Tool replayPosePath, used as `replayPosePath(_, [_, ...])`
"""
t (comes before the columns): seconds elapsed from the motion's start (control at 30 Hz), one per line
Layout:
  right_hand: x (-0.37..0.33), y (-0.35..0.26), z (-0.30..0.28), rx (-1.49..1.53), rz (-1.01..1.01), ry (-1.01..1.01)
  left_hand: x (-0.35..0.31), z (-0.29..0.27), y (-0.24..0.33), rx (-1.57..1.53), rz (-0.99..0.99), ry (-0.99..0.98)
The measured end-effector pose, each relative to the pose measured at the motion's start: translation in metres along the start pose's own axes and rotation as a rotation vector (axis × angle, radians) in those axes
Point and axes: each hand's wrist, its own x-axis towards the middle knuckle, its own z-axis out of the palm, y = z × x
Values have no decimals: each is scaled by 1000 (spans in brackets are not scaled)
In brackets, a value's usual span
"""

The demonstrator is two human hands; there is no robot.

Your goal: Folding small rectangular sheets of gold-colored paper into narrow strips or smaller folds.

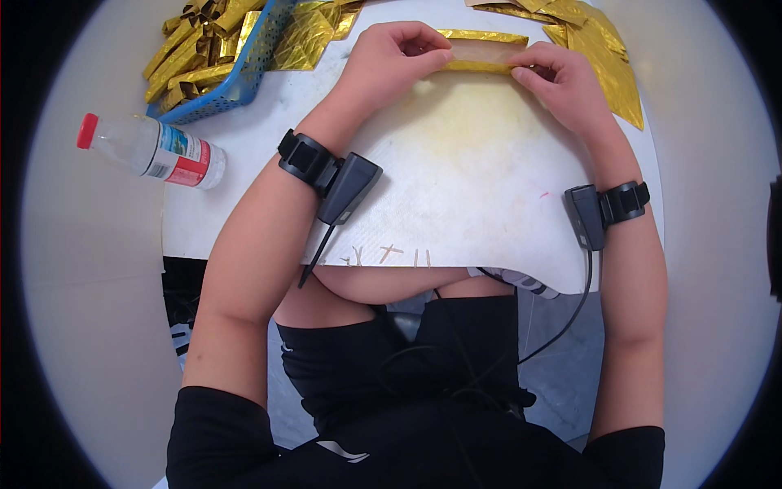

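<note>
Between my two hands, at the far middle of the white table (456,187), lies a piece of gold foil paper (482,68). Two long gold bands run along its far and near sides, with a paler strip between them. My left hand (395,65) pinches its left end between thumb and fingers. At the right end, the thumb and bent fingers of my right hand (562,81) close on the near gold band. Flat gold foil sheets (603,69) lie beyond my right hand, and more sheets (305,39) lie to the left of my left hand.
A blue plastic basket (238,98) full of folded gold pieces (191,57) stands at the far left. Nearer, a clear bottle (175,152) with a red cap lies tilted toward the left. Black devices (350,189) with cables are strapped to both wrists. The table's near edge has marks.
</note>
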Motion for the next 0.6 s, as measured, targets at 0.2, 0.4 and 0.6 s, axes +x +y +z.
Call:
replayPosePath(0.2, [1, 1, -3, -46, 10, 7, -2, -3, 7, 155, -4, -49])
replayPosePath(0.4, [0, 0, -3, -23, 9, -23, -3, -4, 2, 275, 131, -17])
replayPosePath(0.6, [-1, -8, -5, -51, 77, -73, -4, -8, 7, 371, 137, -30])
